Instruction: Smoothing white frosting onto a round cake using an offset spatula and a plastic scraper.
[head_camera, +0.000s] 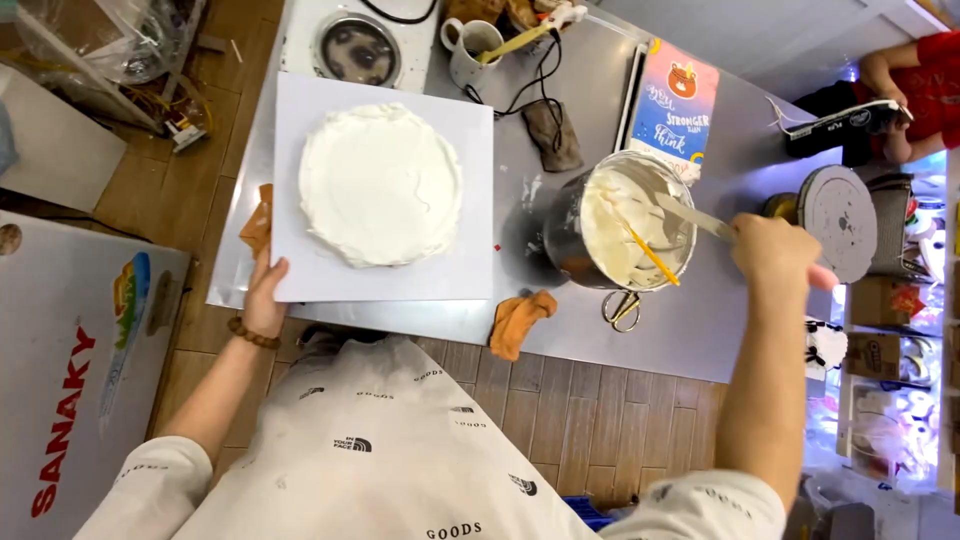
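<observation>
A round cake (380, 183) covered in white cream sits on a square white board (300, 270) on the steel table. My left hand (263, 297) grips the board's near left corner. My right hand (770, 250) holds a long metal spatula (690, 217) whose blade reaches into a steel bowl (560, 250) of white cream. A thin yellow stick (650, 253) also lies in the bowl.
An orange cloth (515, 320) hangs over the table's near edge, scissors (620, 308) beside the bowl. A mug (465, 50), a hotplate (357, 45), a dark cloth (553, 133) and a colourful book (672, 105) lie farther back. A turntable (840, 220) and another person's arm (890, 70) are at right.
</observation>
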